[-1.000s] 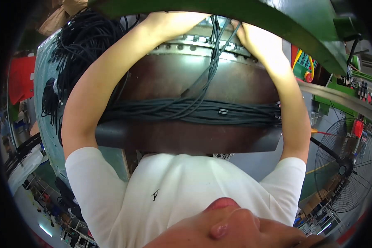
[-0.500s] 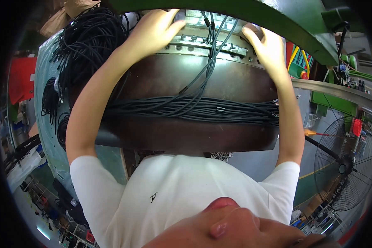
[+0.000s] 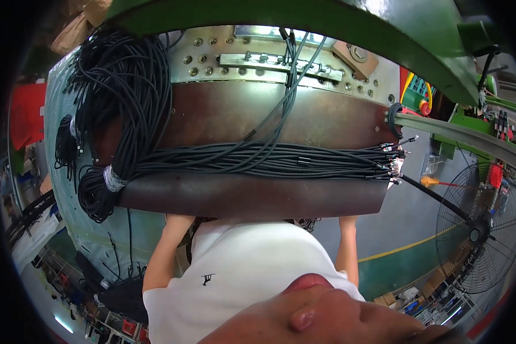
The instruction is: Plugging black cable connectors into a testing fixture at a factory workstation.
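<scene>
Both forearms reach down to the near edge of a dark brown board point(image 3: 235, 198). My left hand point(image 3: 179, 221) passes beneath that edge, its fingers hidden. Under the same edge, farther right, goes my right hand point(image 3: 347, 221), whose fingers are hidden too. A long bundle of black cables point(image 3: 321, 166) lies across the board, its metal-tipped ends at the right edge. Several loose cables rise from it over a metal clamping bar point(image 3: 258, 61) on a drilled steel plate point(image 3: 209, 45).
A green machine beam point(image 3: 223, 16) arches over the back. At left, a heap of black cables point(image 3: 137, 80) hangs beside a tied coil point(image 3: 94, 198). A control box with a red button point(image 3: 423, 107) stands behind right, and a black floor fan point(image 3: 479, 229) is at right.
Both hands have left the steel plate at the back and come toward me, down under the board's near edge. The clamping bar and cable ends at right are now uncovered.
</scene>
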Action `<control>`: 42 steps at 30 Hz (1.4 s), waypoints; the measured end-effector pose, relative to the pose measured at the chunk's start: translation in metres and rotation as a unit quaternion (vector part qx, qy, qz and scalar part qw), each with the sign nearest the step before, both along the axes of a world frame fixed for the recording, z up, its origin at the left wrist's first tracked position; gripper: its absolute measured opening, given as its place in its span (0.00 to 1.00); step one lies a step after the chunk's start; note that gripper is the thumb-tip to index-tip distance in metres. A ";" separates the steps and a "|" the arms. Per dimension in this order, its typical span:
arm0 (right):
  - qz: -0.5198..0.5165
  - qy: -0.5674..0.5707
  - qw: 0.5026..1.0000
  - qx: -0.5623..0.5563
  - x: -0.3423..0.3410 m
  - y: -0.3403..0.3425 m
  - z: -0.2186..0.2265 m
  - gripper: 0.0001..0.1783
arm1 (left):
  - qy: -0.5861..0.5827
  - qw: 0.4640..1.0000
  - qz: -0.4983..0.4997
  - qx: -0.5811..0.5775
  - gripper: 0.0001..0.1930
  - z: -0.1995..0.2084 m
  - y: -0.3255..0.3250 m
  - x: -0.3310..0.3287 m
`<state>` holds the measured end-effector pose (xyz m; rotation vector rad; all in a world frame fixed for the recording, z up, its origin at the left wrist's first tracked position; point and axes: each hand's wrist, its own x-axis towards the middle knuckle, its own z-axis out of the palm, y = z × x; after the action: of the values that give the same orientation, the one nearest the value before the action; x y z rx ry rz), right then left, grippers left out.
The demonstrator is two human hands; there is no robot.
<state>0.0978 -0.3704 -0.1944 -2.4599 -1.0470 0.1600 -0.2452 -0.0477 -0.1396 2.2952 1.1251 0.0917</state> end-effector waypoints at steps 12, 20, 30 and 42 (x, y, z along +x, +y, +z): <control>-0.029 0.072 0.997 -0.004 0.000 0.006 -0.018 0.19 | -0.002 1.000 -0.014 -0.006 0.13 -0.006 0.001 -0.002; -0.045 0.121 0.992 0.000 0.002 0.009 -0.017 0.18 | 0.019 0.999 -0.039 0.013 0.14 -0.001 0.005 0.002; -0.050 0.002 0.953 0.298 0.084 0.080 0.145 0.12 | -0.128 0.839 -0.350 -0.396 0.18 0.118 0.015 0.070; 0.416 -0.117 0.898 0.088 0.101 0.324 0.128 0.13 | -0.137 0.951 -0.226 0.161 0.33 0.076 -0.007 0.214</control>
<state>0.1992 -0.0459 -0.0660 -1.7482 -2.0645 0.0260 -0.0311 -0.0545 -0.0635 2.6652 0.4522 0.4266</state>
